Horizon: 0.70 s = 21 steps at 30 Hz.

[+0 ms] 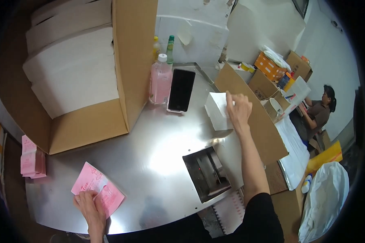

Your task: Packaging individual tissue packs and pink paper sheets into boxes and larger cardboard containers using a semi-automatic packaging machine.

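At the near left of the metal table, my left hand [89, 205] has its fingers curled over a pink printed packet [110, 196], which lies flat and at a slant. Farther off to the right, my right hand [239, 108] is bent over the right side of a small white box [218, 113], its fingers closed against the top edge. The fingertips partly hide what they grip there. Between the two hands, closer to the front edge, sits a black open-topped metal device [207, 174] with a dark slot and a small red light.
A large cardboard box [136, 60] with white stacks inside stands at the back left; a pink packet stack [32, 158] lies beside it. A phone [181, 90] leans near a bottle of pink liquid [161, 79]. Cardboard boxes [251, 109] line the right, with a seated person [318, 111] beyond.
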Tool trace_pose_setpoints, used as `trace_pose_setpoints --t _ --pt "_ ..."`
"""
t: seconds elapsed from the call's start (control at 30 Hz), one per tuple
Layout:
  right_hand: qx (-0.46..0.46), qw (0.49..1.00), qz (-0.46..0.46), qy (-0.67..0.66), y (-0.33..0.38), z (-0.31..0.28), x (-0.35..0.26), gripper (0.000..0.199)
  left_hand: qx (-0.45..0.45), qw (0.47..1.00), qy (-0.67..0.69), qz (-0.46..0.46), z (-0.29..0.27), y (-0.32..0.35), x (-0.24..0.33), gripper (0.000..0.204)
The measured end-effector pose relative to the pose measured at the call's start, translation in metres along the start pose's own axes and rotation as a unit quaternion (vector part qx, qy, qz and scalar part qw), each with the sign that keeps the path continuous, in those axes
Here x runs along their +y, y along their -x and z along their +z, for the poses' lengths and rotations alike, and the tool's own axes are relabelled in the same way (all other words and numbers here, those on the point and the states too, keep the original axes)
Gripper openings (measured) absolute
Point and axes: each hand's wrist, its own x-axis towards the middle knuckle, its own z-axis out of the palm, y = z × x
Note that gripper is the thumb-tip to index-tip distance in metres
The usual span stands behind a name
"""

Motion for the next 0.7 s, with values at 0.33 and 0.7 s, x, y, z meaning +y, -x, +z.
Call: trace_pose_setpoints --t 0.33,0.7 --pt "-0.303 0.949 -0.01 0.082 0.007 0.022 0.012 0.053 -0.004 0.998 -0.02 0.055 0.004 -0.002 0.005 0.028" --pt "-0.094 0.982 0.147 -0.075 0.068 -0.121 0.04 0.035 0.001 0.997 -0.077 0.02 0.012 -0.003 0.005 0.013"
